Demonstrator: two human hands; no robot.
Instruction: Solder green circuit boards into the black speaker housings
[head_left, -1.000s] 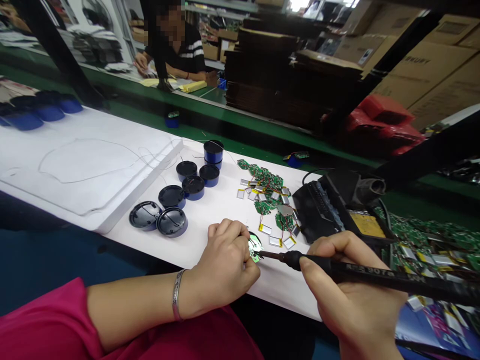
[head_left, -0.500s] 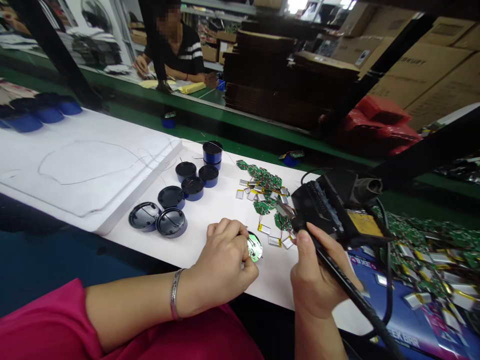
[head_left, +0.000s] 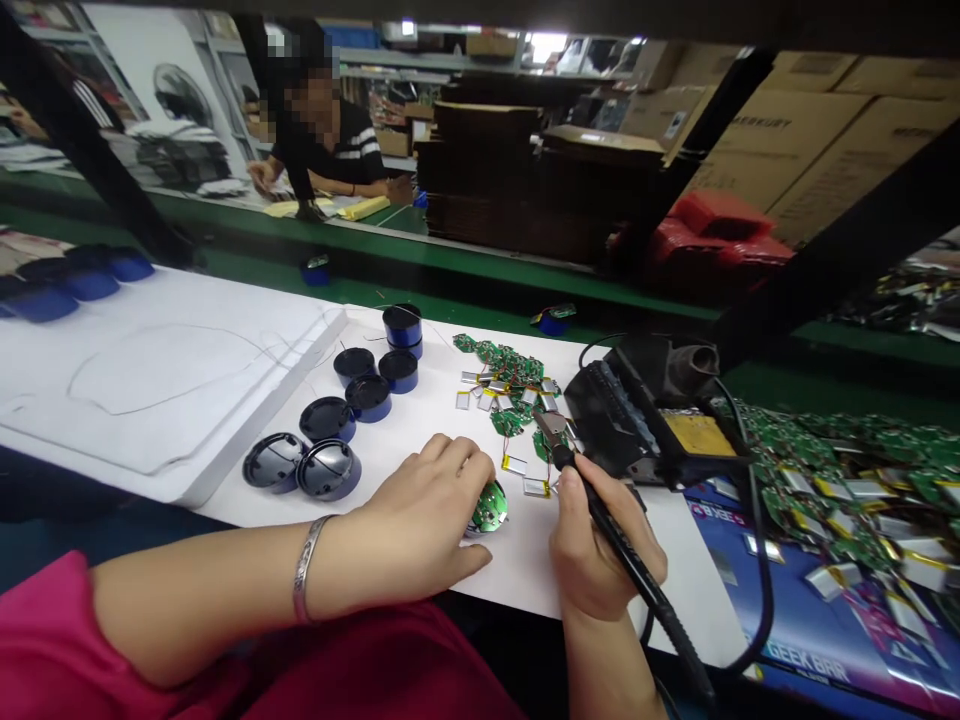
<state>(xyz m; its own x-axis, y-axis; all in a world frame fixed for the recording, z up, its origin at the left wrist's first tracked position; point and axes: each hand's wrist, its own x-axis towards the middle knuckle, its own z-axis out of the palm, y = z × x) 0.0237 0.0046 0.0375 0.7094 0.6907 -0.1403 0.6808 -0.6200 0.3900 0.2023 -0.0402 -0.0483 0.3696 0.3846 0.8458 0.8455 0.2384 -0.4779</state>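
Observation:
My left hand (head_left: 420, 515) curls over a small round case holding a green circuit board (head_left: 491, 508). Its thumb lies along the near side and the fingers bend over the far left side, hiding much of the case. In my right hand (head_left: 604, 545) is a black soldering iron (head_left: 637, 570), gripped like a pen near its front end. The iron's metal front (head_left: 551, 430) points up and left, in front of loose green boards (head_left: 514, 365) wired to small silver battery cells (head_left: 536, 487). Open round blue-black cases (head_left: 330, 468) stand left of my left hand.
A soldering stand with a yellow sponge (head_left: 690, 432) sits right of the boards. More boards and cells (head_left: 862, 490) cover a blue printed sheet (head_left: 795, 630). A white foam slab (head_left: 172, 370) carries thin wire. Across the bench, a person (head_left: 330, 150) sits near stacked cardboard (head_left: 480, 170).
My left hand has loosened from a tight pinch at the board, its thumb now stretched out. My right hand keeps the soldering iron, now closer to my left hand. The view has shifted slightly.

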